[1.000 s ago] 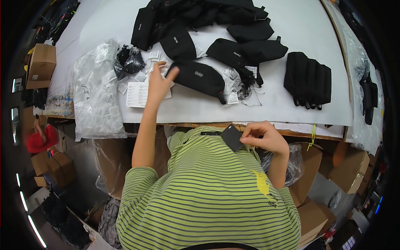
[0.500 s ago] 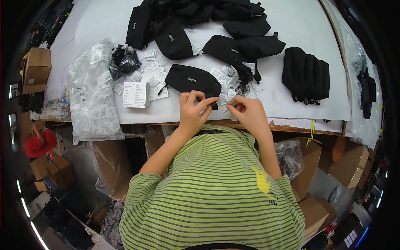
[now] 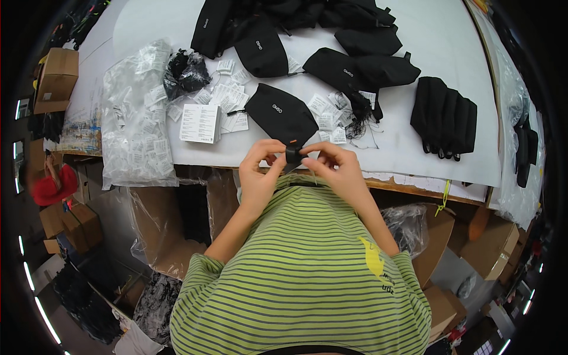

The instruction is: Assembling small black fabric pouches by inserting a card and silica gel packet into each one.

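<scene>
A black fabric pouch (image 3: 281, 113) with pale lettering lies before me, its narrow end pointing at my body. At that end is a short black strap (image 3: 293, 156), with a small orange mark just above it. My left hand (image 3: 260, 171) pinches the strap from the left, thumb and forefinger closed on it. From the right, my right hand (image 3: 336, 170) pinches the strap's other side. Between the fingertips, details of the strap are partly hidden, and a thin thread-like piece hangs below. A black cord pull sticks out at the pouch's far left corner.
White printed labels (image 3: 232, 97) lie left of the pouch, beside a stack of white cards (image 3: 199, 123). More labels and black strings (image 3: 358, 109) lie right. A clear bag of labels (image 3: 139, 124) overhangs the table edge. Black pouches (image 3: 447, 118) stand in a row at right; others are heaped behind.
My right hand has come left to the strap, and my left hand now grips its other side. The strap has been raised into view, and the pouch has turned slightly. The whole view has shifted.
</scene>
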`<state>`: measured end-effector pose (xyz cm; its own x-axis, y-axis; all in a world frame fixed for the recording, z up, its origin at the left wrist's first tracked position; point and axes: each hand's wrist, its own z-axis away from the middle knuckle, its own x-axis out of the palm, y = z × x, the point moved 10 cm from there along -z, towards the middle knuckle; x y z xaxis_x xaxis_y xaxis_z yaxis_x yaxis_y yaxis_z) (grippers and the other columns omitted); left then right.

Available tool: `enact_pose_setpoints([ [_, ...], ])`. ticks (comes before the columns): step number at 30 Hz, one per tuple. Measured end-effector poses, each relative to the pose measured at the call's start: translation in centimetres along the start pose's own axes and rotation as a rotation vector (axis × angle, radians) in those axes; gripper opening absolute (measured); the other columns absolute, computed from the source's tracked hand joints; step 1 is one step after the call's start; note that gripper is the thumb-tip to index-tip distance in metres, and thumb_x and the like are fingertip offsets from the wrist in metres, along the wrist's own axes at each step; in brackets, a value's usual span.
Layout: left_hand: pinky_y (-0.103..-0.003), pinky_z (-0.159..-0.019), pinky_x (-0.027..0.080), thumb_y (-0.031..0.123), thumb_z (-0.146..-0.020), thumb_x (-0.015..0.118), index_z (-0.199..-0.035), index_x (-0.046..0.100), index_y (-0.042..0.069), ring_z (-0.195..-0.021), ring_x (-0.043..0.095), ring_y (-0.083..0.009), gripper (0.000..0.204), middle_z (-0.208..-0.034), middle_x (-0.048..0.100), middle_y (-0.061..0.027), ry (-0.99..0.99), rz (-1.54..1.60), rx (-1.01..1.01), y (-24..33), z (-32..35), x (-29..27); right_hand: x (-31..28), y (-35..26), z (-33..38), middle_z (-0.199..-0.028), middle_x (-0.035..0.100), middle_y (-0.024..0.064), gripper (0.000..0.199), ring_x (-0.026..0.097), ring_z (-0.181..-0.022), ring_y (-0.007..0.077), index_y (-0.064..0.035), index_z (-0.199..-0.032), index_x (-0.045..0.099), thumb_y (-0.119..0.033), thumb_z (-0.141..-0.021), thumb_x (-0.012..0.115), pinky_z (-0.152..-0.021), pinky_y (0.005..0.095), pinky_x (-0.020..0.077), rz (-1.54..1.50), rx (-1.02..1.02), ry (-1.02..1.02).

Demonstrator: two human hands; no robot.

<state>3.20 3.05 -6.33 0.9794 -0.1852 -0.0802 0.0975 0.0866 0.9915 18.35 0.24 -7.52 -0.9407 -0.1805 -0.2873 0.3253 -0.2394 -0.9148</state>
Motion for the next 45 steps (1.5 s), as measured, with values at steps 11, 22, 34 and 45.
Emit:
enact_pose_setpoints([
  [11, -0.018, -0.066, 0.042, 0.008, -0.09, 0.06, -0.094, 0.061, -0.002, -0.076, 0.057, -0.0055, 0.011, -0.085, 0.065, -0.0048, -0.126, 0.296, -0.064, 2.8, 0.2, 1.4, -3.9, 0.6, 1.4, -0.079, 0.064, 0.0032, 0.008, 0.059, -0.076, 0.0097, -0.0042, -0.089, 0.06, -0.006, -0.083, 0.064, -0.069, 0.0238, 0.0448, -0.755, -0.03, 0.159],
  [22, -0.016, -0.061, 0.038, 0.008, -0.09, 0.059, -0.093, 0.059, -0.002, -0.071, 0.052, -0.0014, 0.01, -0.083, 0.064, -0.0035, -0.198, 0.326, -0.077, 3.1, -0.2, 1.8, -0.3, 0.4, -0.3, -0.073, 0.063, 0.0038, 0.015, 0.052, -0.067, 0.0177, -0.0092, -0.088, 0.07, -0.022, -0.08, 0.068, -0.062, 0.0302, 0.0429, 0.189, -0.128, -0.016],
  [34, -0.015, -0.056, 0.035, 0.01, -0.089, 0.061, -0.089, 0.06, 0.0, -0.062, 0.048, -0.0002, 0.01, -0.075, 0.061, 0.0007, -0.234, -0.006, -0.168, -0.4, -0.3, 2.5, -0.6, 2.2, 0.0, -0.077, 0.066, 0.0015, 0.01, 0.057, -0.071, 0.0052, -0.0016, -0.087, 0.067, -0.011, -0.082, 0.068, -0.065, 0.0183, 0.0437, -0.612, 0.096, 0.116],
  [45, -0.021, -0.046, 0.021, 0.013, -0.086, 0.063, -0.085, 0.062, 0.002, -0.051, 0.028, -0.0008, 0.011, -0.054, 0.045, 0.0054, -0.26, -0.056, -0.082, 0.3, -0.6, 3.1, -1.0, 1.6, 0.2, -0.079, 0.065, 0.0035, 0.012, 0.06, -0.074, 0.008, -0.0001, -0.09, 0.067, -0.01, -0.084, 0.067, -0.069, 0.0205, 0.0459, -0.631, 0.085, 0.094],
])
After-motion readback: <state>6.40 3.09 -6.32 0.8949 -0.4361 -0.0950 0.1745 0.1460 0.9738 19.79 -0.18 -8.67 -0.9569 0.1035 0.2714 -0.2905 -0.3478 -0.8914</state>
